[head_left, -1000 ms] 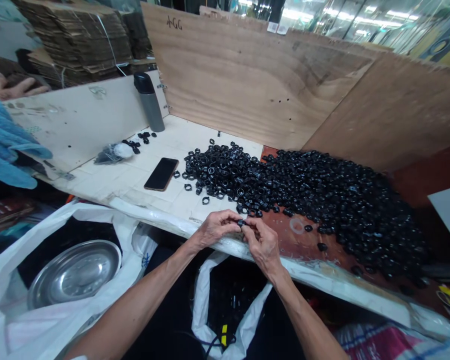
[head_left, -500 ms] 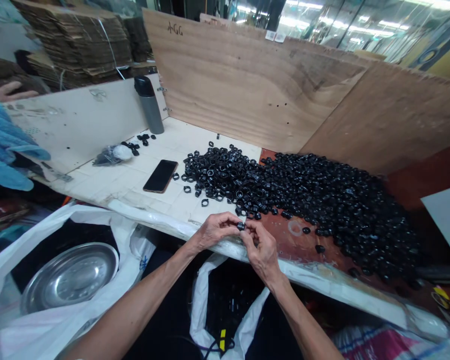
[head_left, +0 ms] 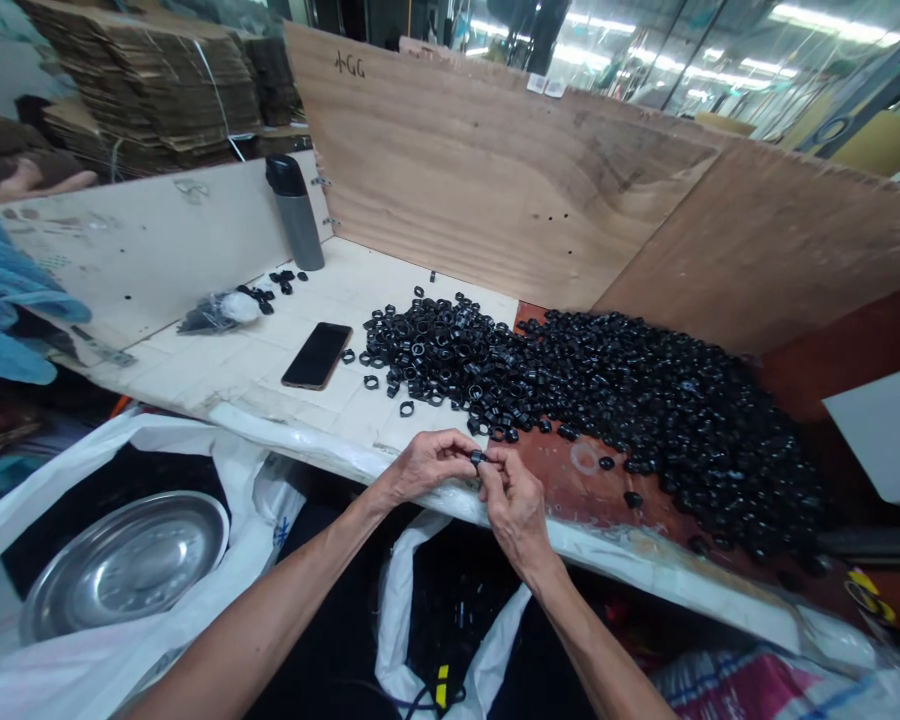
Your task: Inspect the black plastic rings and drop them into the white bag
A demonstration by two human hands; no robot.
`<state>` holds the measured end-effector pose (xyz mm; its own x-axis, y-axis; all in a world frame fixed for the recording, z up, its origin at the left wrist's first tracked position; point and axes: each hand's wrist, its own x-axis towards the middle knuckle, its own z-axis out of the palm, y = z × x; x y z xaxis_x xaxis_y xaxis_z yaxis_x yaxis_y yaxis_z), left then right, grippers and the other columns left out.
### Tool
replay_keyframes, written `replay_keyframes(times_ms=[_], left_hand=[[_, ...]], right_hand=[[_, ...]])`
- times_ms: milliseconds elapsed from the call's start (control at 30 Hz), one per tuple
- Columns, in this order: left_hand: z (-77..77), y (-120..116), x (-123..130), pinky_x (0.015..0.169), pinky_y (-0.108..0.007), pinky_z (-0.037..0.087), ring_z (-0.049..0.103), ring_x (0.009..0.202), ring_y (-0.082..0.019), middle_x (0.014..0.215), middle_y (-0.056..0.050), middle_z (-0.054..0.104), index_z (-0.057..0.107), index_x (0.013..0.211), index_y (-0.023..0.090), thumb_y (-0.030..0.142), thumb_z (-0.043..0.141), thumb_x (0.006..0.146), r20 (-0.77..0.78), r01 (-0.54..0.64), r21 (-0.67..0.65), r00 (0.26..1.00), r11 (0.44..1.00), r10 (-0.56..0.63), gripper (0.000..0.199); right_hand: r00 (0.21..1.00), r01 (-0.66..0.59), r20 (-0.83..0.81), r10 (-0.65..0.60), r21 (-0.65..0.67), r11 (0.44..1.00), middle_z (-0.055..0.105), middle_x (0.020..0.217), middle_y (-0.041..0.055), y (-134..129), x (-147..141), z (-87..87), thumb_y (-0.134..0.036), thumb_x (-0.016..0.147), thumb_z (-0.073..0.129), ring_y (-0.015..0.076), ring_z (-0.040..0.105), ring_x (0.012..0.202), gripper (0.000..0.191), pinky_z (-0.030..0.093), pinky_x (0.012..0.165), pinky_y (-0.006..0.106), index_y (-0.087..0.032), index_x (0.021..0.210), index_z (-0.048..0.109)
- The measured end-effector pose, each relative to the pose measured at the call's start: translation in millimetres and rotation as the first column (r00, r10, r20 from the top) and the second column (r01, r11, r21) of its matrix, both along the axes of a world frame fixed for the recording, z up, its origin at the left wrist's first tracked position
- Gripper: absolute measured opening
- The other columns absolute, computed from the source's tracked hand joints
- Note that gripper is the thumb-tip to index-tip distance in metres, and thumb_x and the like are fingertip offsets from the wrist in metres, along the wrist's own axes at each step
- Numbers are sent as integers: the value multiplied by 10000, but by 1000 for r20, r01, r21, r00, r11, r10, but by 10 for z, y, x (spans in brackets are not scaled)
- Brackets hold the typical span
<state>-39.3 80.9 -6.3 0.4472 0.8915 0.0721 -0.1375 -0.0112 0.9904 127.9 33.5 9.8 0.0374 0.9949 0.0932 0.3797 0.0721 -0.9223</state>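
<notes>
Between the fingertips of my left hand (head_left: 431, 464) and my right hand (head_left: 516, 497) sits one small black ring (head_left: 477, 457). Both hands are closed in a pinch on it, just over the table's front edge. Beyond them spreads a large pile of black rings (head_left: 645, 400), lying partly on the pale board and partly on the red-brown surface. A few loose rings, such as one single ring (head_left: 406, 409), lie apart on the pale side. Below my hands hangs an open white sack (head_left: 396, 610) with dark pieces inside.
A phone (head_left: 316, 355), a grey bottle (head_left: 298, 215) and a clear plastic bag (head_left: 219, 311) stand or lie on the left. Wooden panels (head_left: 480, 160) wall the back. A steel bowl (head_left: 131, 560) rests in a white sack at lower left. Another person's hand (head_left: 45, 180) shows at far left.
The view has shifted slightly. The black ring has turned a little between my fingertips, with both hands staying together on it. The other person's hand at far left has moved slightly right.
</notes>
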Motion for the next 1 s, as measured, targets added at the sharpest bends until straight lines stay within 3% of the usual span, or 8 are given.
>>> replay_keyframes(times_ms=[67, 200, 333, 433, 500, 567, 800, 1000], left_hand=[[-5, 0, 5, 810, -286, 531, 662, 852, -170, 943, -71, 706, 701, 962, 131, 265, 709, 817, -78, -21, 186, 996, 982, 36, 198], [-6, -75, -10, 897, -321, 510, 652, 957, -192, 997, -94, 705, 691, 1020, 161, 222, 594, 896, -201, 42, 525, 977, 850, 76, 169], [59, -217, -82, 857, -299, 518, 660, 941, -190, 1017, -103, 708, 670, 1079, 158, 238, 593, 901, -272, 168, 517, 962, 839, -25, 210], [113, -216, -52, 679, -237, 506, 645, 729, -149, 838, -40, 703, 694, 934, 155, 329, 687, 839, -397, 223, 366, 916, 903, -66, 198], [108, -136, 64, 637, -234, 481, 605, 658, -135, 752, -11, 660, 677, 861, 157, 320, 670, 841, -464, 75, 376, 878, 924, 118, 165], [60, -16, 239, 707, -263, 490, 599, 698, -148, 791, -16, 646, 664, 895, 167, 240, 616, 857, -492, -76, 477, 803, 876, 337, 95], [-138, 230, 660, 799, -331, 493, 624, 876, -229, 968, -81, 644, 651, 1106, 198, 199, 554, 892, -659, -2, 560, 604, 829, 447, 235], [-168, 190, 658, 731, -297, 497, 622, 866, -204, 1021, -72, 613, 669, 1092, 240, 210, 519, 924, -645, 35, 596, 616, 802, 452, 227]], right_hand=[[987, 38, -149, -53, -106, 994, 545, 550, -43, -9, -35, -2, -448, 893, 570, 128, 501, 478, 258, 402, 500, 236, -193, 912, 601], [866, -42, -479, -143, -355, 934, 500, 508, -36, -86, -66, 6, -517, 828, 623, 108, 442, 450, 369, 394, 494, 246, -186, 683, 545], [913, -158, -404, -60, -485, 860, 484, 483, -20, -173, 95, 18, -584, 842, 570, 122, 427, 411, 444, 385, 444, 262, -193, 635, 540], [997, 13, 79, 5, -232, 973, 566, 571, 20, -70, 293, -7, -539, 890, 532, 164, 524, 509, 400, 432, 517, 281, -196, 691, 590], [933, 142, 318, -168, 102, 985, 641, 806, 73, 95, 395, -54, -443, 857, 588, 208, 596, 678, 260, 481, 640, 323, -187, 877, 629], [889, 109, 409, -207, 250, 962, 626, 999, 118, 283, 448, -120, -367, 863, 565, 230, 614, 785, 250, 494, 709, 349, -174, 1013, 619], [857, 2, 489, -159, 306, 952, 583, 878, 70, 526, 484, -313, -214, 881, 489, 218, 584, 806, 98, 475, 750, 328, -194, 878, 584], [879, 25, 442, -177, 328, 944, 542, 774, 29, 470, 535, -339, -181, 822, 528, 177, 520, 692, 111, 440, 663, 295, -214, 719, 506]])
